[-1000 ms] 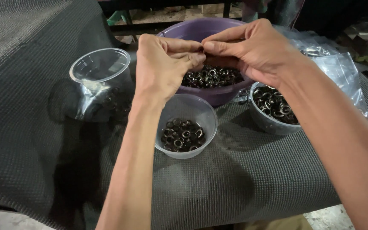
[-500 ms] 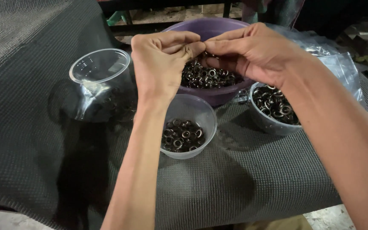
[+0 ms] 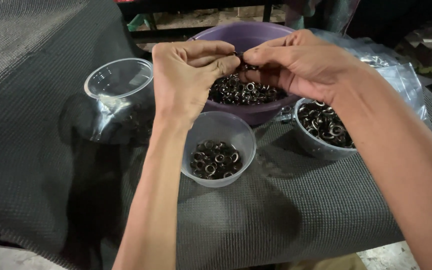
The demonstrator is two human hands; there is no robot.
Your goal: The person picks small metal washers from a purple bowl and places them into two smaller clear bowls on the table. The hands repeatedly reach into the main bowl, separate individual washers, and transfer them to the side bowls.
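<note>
My left hand (image 3: 188, 75) and my right hand (image 3: 298, 62) meet fingertip to fingertip above a purple bowl (image 3: 263, 112) full of small dark metal rings (image 3: 246, 92). Both pinch a small dark ring (image 3: 239, 54) between them; most of it is hidden by the fingers. Below my left wrist stands a small clear cup (image 3: 219, 131) with several rings in its bottom. To the right, under my right forearm, a second clear cup (image 3: 310, 142) holds more rings.
An empty clear plastic cup (image 3: 118, 80) lies tilted on the left. A grey textured cloth (image 3: 256, 220) covers the table. A clear plastic bag (image 3: 401, 75) lies at the back right. The table's front edge runs along the bottom.
Both hands have stayed together over the purple bowl, with small finger movements at the pinch. The cups and bowl have not moved.
</note>
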